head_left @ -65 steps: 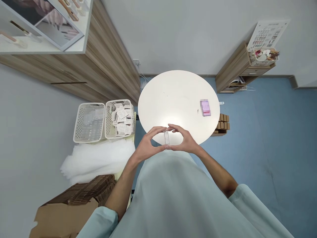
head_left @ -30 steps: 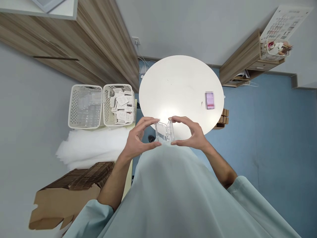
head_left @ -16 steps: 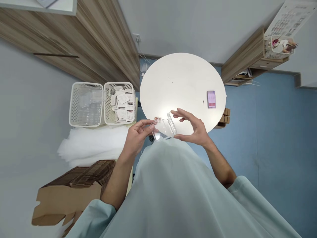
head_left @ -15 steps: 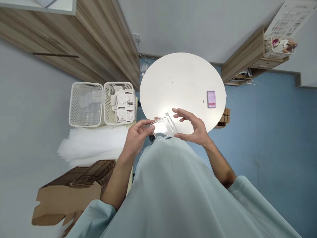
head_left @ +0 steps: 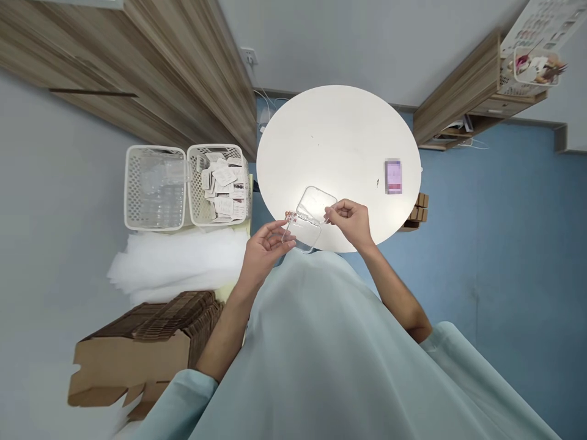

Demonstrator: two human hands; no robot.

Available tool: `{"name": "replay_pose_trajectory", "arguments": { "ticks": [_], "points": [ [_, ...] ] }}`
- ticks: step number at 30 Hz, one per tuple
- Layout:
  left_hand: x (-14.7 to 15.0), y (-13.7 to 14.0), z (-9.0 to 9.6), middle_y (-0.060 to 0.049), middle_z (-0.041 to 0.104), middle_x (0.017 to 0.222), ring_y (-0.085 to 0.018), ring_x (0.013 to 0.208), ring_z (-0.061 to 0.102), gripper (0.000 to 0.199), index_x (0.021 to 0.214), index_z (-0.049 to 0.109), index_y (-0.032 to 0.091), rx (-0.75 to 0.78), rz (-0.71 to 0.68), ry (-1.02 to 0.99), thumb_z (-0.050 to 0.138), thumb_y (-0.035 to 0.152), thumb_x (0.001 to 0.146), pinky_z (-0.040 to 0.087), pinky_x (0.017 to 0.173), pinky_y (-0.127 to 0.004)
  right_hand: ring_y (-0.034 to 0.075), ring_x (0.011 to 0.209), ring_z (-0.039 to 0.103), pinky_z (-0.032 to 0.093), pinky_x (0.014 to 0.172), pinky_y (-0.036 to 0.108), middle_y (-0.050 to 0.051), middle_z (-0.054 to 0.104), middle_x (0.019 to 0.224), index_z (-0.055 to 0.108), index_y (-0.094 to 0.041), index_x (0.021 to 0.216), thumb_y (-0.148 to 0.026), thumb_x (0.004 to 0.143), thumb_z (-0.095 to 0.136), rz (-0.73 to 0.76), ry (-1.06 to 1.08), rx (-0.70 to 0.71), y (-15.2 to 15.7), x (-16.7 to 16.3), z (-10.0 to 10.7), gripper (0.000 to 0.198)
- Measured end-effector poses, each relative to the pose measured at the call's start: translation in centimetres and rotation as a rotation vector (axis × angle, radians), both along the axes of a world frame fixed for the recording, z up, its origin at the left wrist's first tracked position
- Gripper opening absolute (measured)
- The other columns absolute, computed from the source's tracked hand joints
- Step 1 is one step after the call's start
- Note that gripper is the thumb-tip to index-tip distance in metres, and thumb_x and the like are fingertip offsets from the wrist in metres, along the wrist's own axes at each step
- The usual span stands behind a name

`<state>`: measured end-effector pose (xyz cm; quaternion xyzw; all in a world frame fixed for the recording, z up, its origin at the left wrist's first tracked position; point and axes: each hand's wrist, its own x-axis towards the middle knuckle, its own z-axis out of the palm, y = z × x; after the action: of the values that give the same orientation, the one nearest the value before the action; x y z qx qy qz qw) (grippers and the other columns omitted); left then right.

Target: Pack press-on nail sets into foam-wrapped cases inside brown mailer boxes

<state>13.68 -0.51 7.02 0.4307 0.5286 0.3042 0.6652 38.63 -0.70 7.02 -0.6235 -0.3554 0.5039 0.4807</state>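
A clear plastic hinged box is spread open over the near edge of the round white table, its lid lying away from me. My left hand grips the near half at its left side, between thumb and fingers. At the right side, close to the hinge, my right hand has thumb and forefinger pinched together at the lid's edge. A small row of orange-brown beads is on the table just beyond my left fingertips, partly behind the box.
The white table carries a purple device and a small dark bit. On my left are a basket of clear boxes, a basket of printed cards, white sheeting and folded cardboard.
The clear box has gone from closed or nearly so to opened out, its lid swung away from me. My right hand, spread and apart before, has closed at the box's right edge.
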Motion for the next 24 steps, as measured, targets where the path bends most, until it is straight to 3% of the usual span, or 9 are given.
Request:
{"name": "replay_pose_trajectory", "arguments": {
  "ticks": [3, 7, 11, 14, 17, 19, 24],
  "points": [
    [-0.4, 0.3, -0.3, -0.014, 0.071, 0.139, -0.03, 0.117, 0.075, 0.077, 0.148, 0.064, 0.024, 0.05, -0.016, -0.01, 0.094, 0.043, 0.08, 0.065, 0.097, -0.045, 0.019, 0.068, 0.072, 0.062, 0.068, 0.033, 0.004, 0.075, 0.072, 0.069, -0.022, 0.074, -0.064, 0.078, 0.089, 0.094, 0.043, -0.061, 1.0, -0.1, -0.5, 0.047],
    [-1.5, 0.8, -0.6, -0.019, 0.052, 0.167, -0.029, 0.118, 0.074, 0.085, 0.163, 0.052, 0.028, 0.126, -0.052, -0.012, 0.088, 0.045, 0.087, 0.066, 0.093, -0.042, 0.018, 0.066, 0.071, 0.062, 0.067, 0.032, 0.004, 0.076, 0.071, 0.069, -0.021, 0.073, -0.066, 0.072, 0.093, 0.226, 0.086, -0.137, 2.2, -1.2, -1.3, 0.051],
    [-3.2, 0.6, -1.4, -0.019, 0.051, 0.169, -0.03, 0.121, 0.073, 0.09, 0.168, 0.045, 0.029, 0.138, -0.065, 0.001, 0.086, 0.046, 0.09, 0.066, 0.09, -0.04, 0.018, 0.068, 0.072, 0.062, 0.068, 0.031, 0.005, 0.076, 0.073, 0.072, -0.02, 0.076, -0.07, 0.075, 0.09, 0.352, 0.077, -0.175, 3.3, -3.1, -2.4, 0.053],
    [-4.8, -0.1, -2.3, -0.018, 0.055, 0.165, -0.03, 0.122, 0.073, 0.094, 0.169, 0.042, 0.03, 0.112, 0.009, 0.019, 0.087, 0.044, 0.088, 0.066, 0.095, -0.043, 0.018, 0.072, 0.074, 0.062, 0.072, 0.031, 0.006, 0.08, 0.085, 0.076, -0.02, 0.09, -0.071, 0.089, 0.077, 0.432, 0.017, -0.151, 4.5, -4.3, -4.2, 0.051],
    [-6.6, -1.2, -3.3, -0.018, 0.054, 0.166, -0.031, 0.123, 0.074, 0.095, 0.169, 0.041, 0.03, 0.076, 0.113, 0.031, 0.088, 0.043, 0.088, 0.065, 0.099, -0.046, 0.02, 0.08, 0.076, 0.061, 0.081, 0.034, 0.006, 0.08, 0.097, 0.076, -0.021, 0.105, -0.059, 0.101, 0.066, 0.478, -0.228, -0.133, 6.2, -5.1, -8.1, 0.039],
    [-7.8, -2.0, -3.8, -0.019, 0.054, 0.166, -0.031, 0.124, 0.073, 0.094, 0.169, 0.042, 0.031, 0.062, 0.172, 0.041, 0.088, 0.043, 0.088, 0.065, 0.1, -0.047, 0.023, 0.093, 0.076, 0.059, 0.09, 0.036, 0.008, 0.079, 0.106, 0.075, -0.021, 0.113, -0.045, 0.098, 0.074, 0.525, -0.488, -0.168, 7.4, -5.5, -11.6, 0.029],
    [-10.9, -3.6, -4.1, -0.018, 0.052, 0.168, -0.029, 0.123, 0.074, 0.09, 0.167, 0.044, 0.032, 0.067, 0.265, 0.086, 0.087, 0.041, 0.089, 0.064, 0.099, -0.044, 0.03, 0.115, 0.069, 0.057, 0.088, 0.037, 0.017, 0.064, 0.14, 0.064, -0.017, 0.134, -0.037, 0.088, 0.086, 0.729, -0.855, -0.383, 8.6, -7.4, -20.1, 0.054]
  ]
}}
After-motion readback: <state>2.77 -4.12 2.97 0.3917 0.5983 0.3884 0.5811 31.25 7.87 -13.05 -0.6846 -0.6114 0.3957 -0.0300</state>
